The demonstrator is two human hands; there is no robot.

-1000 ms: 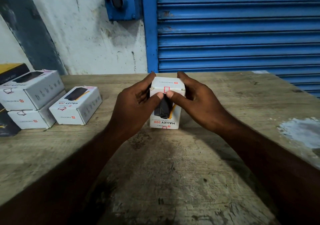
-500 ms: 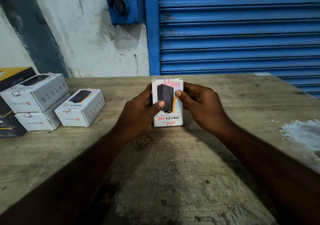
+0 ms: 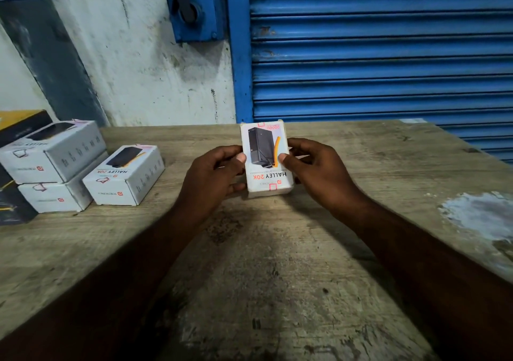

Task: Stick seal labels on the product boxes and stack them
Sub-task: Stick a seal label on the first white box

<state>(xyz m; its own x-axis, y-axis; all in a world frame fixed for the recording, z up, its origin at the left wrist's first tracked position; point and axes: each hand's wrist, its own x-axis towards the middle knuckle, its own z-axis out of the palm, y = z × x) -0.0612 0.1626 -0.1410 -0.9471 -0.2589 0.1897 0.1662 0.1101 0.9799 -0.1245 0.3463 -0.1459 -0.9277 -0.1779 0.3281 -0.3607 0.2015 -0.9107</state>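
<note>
On the desk (image 3: 277,277), far left, stands the stack (image 3: 55,160), a lone box (image 3: 125,174) just right of it. Well right of the stack, our left hand (image 3: 211,177) and right hand (image 3: 319,172) pinch the held box (image 3: 265,158) by its long sides, fingers (image 3: 238,186) curled, its long axis pointing away from us. The left hand is nearer the stack.

The box (image 3: 263,149) was white, printed with a black device, an orange stripe and red-and-black lettering. The other boxes (image 3: 127,185) were white too. The shutter (image 3: 374,55) was blue and ribbed, and the table (image 3: 277,277) was mottled grey-brown wood.
</note>
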